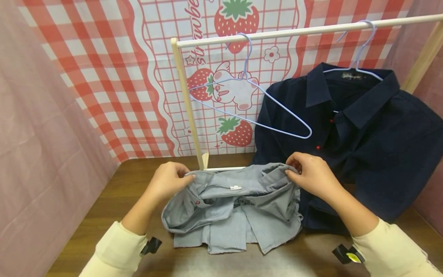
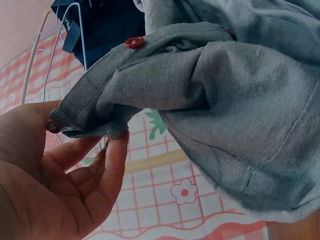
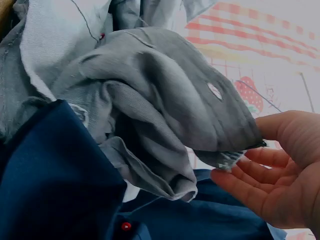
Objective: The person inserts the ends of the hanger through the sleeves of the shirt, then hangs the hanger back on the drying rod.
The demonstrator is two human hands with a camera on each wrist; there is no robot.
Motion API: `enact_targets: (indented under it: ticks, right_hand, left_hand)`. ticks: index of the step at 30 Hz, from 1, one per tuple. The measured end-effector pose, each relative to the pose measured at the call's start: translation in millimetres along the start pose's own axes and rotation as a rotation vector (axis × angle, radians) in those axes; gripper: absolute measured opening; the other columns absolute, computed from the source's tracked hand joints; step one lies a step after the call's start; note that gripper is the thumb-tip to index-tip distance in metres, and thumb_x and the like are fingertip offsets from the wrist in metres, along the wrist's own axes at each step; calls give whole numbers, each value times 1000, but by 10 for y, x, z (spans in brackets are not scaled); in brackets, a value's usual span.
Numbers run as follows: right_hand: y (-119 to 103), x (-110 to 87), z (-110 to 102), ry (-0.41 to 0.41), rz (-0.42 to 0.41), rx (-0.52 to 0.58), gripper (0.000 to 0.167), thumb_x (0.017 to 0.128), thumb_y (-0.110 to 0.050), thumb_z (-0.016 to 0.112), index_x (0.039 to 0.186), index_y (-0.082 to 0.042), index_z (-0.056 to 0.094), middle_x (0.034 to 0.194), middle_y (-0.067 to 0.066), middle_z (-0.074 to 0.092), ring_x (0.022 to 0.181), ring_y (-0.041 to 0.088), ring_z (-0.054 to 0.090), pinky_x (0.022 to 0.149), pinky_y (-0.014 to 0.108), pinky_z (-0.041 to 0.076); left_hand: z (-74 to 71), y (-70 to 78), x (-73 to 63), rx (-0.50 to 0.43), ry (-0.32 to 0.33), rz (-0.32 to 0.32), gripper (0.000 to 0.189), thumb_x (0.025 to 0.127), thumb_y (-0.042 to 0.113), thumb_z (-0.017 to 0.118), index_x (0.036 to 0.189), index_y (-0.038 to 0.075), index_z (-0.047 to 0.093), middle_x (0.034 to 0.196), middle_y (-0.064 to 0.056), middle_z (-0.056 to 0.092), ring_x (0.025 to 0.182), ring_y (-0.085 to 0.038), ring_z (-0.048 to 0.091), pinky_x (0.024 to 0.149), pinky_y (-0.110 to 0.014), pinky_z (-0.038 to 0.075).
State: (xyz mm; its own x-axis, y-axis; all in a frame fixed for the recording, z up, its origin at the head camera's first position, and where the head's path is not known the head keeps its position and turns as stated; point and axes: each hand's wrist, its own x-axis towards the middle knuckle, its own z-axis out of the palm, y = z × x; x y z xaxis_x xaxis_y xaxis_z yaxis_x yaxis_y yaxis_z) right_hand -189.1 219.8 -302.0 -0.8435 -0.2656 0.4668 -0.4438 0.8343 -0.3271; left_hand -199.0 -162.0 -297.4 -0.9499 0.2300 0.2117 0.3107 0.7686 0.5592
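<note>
A grey-blue shirt (image 1: 225, 219) with red buttons hangs in folds between both hands, its lower part over the table. With thumb and fingers, my left hand (image 1: 168, 177) pinches its left upper edge; the left wrist view shows this hand (image 2: 75, 175) at a corner of cloth near a red button (image 2: 134, 43). My right hand (image 1: 313, 175) pinches the opposite upper edge, and in the right wrist view the right hand (image 3: 280, 170) has the cloth's end between thumb and fingers. A small white label (image 1: 236, 187) shows inside. Much of the shirt is bunched.
Behind the shirt, a bare lilac hanger (image 1: 277, 129) hangs from a wooden rack's rail (image 1: 294, 32). A navy shirt (image 1: 377, 154) on another hanger (image 1: 358, 57) fills the right side. Below lies a brown wooden table (image 1: 104, 227); a strawberry-print cloth (image 1: 104, 77) covers the back.
</note>
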Motion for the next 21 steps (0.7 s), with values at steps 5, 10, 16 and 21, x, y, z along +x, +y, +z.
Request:
enact_targets:
  ticks: [5,10,16,21]
  right_hand:
    - [-64,38,-85,-52,-19,-44,17,79,-7,75,93,-2,67,79,5,64,68,19,57,60,36,48]
    - [-184,108,-247,-45,-78,-91,18,78,-8,77,93,-1,68,81,6,65,73,21,61,64,41,51]
    - [-363,265,-524,-33,-107,-169,21,81,-12,77,96,0,68,87,12,66,76,25,62,67,45,52]
    - [-495,521,-780,-46,-34,-248,33,84,-15,74,111,2,65,101,20,64,86,32,62,72,50,50]
  left_hand:
    - [8,-23,-11,24,-16,-2,14,85,18,71,79,6,75,65,2,59,58,-12,47,52,-29,40]
    - [25,-46,-13,67,-39,41,16,82,17,73,91,4,75,78,-3,68,73,-16,60,62,-34,50]
    - [82,-78,-8,92,-87,57,19,81,19,73,91,3,74,76,-2,67,70,-14,60,62,-33,50]
    - [124,-101,-8,56,-164,26,23,82,19,74,95,0,73,72,-1,68,52,-10,60,57,-29,51]
